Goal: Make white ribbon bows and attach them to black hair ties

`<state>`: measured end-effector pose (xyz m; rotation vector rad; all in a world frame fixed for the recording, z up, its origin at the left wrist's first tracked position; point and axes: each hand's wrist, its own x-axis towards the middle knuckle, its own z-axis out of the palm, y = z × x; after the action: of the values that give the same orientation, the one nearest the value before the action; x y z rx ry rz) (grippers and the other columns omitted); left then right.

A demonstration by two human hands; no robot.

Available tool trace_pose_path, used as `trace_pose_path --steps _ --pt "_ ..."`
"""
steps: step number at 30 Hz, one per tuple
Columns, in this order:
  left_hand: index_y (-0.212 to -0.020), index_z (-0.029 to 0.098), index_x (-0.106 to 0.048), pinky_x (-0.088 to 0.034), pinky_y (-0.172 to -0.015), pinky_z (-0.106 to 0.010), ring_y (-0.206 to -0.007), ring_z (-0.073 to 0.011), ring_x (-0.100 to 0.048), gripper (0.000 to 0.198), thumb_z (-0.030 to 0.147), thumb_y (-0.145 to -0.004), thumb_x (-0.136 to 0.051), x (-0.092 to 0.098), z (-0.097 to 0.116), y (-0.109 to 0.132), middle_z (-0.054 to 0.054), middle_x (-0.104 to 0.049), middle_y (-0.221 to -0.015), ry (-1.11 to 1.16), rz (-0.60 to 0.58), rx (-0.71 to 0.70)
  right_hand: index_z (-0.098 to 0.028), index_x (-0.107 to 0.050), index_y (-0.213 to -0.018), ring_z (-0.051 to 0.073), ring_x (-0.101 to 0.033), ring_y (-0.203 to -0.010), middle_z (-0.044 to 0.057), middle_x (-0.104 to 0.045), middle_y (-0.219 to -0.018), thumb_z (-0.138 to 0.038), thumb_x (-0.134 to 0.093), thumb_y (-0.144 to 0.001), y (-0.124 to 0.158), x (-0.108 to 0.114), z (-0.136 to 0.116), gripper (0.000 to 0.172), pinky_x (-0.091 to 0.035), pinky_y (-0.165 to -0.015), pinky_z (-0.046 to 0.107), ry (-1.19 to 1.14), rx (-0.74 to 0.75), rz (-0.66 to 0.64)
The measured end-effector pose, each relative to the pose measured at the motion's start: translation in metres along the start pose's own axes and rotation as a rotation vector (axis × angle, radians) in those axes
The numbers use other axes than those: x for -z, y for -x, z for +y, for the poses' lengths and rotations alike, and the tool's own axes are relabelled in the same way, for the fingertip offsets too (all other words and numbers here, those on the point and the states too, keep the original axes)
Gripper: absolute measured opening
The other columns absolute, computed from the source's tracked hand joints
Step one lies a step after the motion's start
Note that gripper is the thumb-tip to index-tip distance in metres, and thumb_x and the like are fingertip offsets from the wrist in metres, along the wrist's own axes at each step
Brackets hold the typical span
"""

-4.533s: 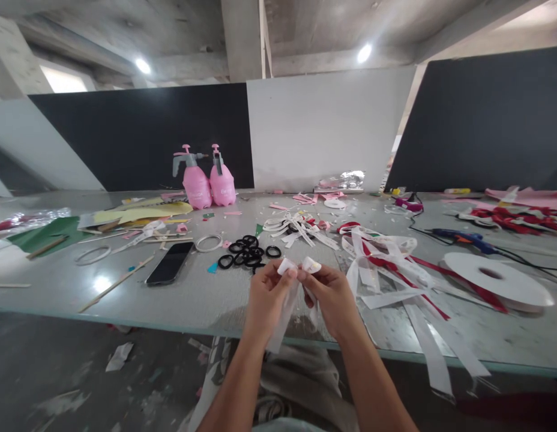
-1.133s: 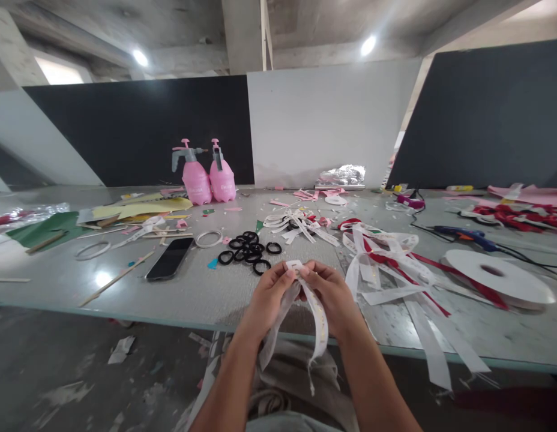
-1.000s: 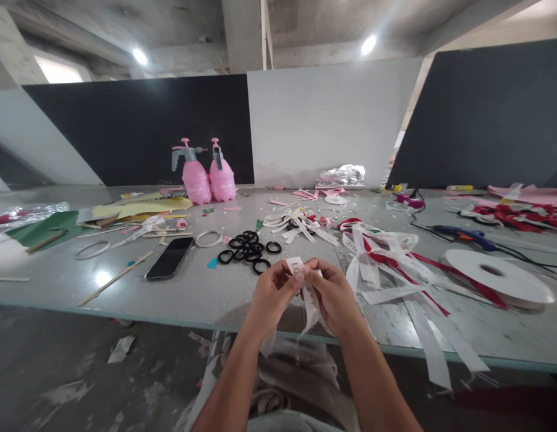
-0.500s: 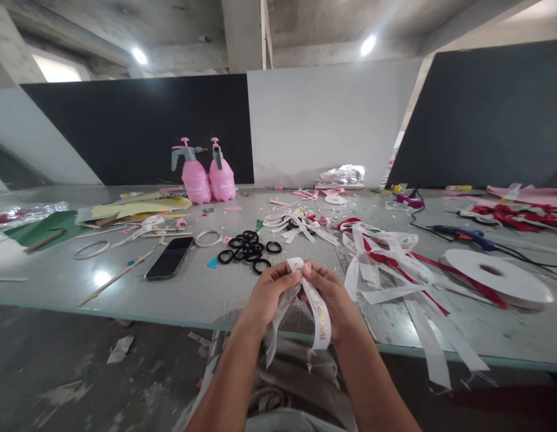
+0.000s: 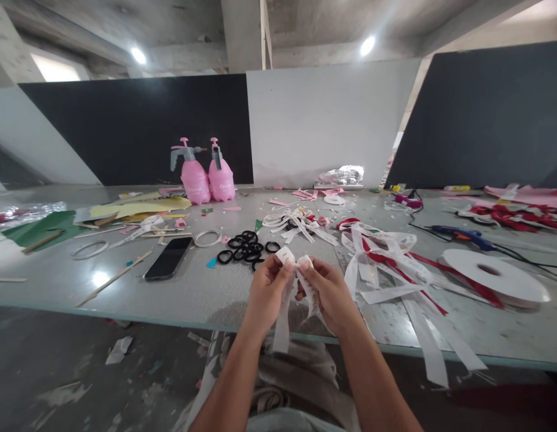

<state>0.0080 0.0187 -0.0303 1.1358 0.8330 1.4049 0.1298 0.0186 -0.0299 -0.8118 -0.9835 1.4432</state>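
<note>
A white ribbon [image 5: 282, 327] with gold lettering is pinched between my two hands, just above the table's front edge. It is bunched in the middle, with a loop standing up on each side and two tails hanging down. My left hand [image 5: 269, 291] grips the left loop between thumb and fingers. On the other side my right hand [image 5: 326, 291] is closed on the right loop. Black elastic rings [image 5: 246, 247] lie in a heap just beyond my left hand. Right of my hands, white and red ribbon pieces [image 5: 386, 258] form a loose pile.
A phone [image 5: 169, 258] and a thin wooden stick [image 5: 114, 279] lie on the left. Two pink spray bottles [image 5: 221, 180] stand at the back. On the right are a white ribbon spool [image 5: 526, 282] and a blue glue gun [image 5: 463, 236] with its cord.
The lettered ribbon was held with one crossing at the top; now it is gathered at the centre with a loop in each hand. The right tail has drawn up, and my hands have parted slightly.
</note>
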Motion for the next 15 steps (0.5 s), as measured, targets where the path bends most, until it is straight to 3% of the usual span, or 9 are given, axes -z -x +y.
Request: trace_pose_path --steps 9,15 --pt "-0.081 0.014 -0.059 -0.037 -0.046 -0.019 -0.049 -0.0061 -0.046 0.032 0.046 -0.079 -0.065 0.0109 -0.0051 0.0007 0.001 -0.054 -0.064 -0.153 -0.145 0.045 -0.016 -0.058 -0.069 0.007 -0.05 -0.042 -0.002 -0.059 -0.057 -0.04 -0.071 -0.075 -0.0033 0.0066 0.0063 0.028 -0.042 -0.041 0.019 -0.01 0.058 0.02" --pt "-0.074 0.013 -0.057 -0.039 -0.048 -0.019 -0.053 -0.0071 -0.049 0.032 0.043 -0.078 -0.067 0.0095 -0.0056 0.003 0.001 -0.053 -0.064 -0.021 -0.219 0.09 -0.016 -0.056 -0.065 0.007 -0.044 -0.037 -0.005 -0.049 -0.047 -0.038 -0.071 -0.074 0.0028 0.0 0.0024 0.028 -0.04 -0.037 0.018 -0.298 -0.104 -0.065"
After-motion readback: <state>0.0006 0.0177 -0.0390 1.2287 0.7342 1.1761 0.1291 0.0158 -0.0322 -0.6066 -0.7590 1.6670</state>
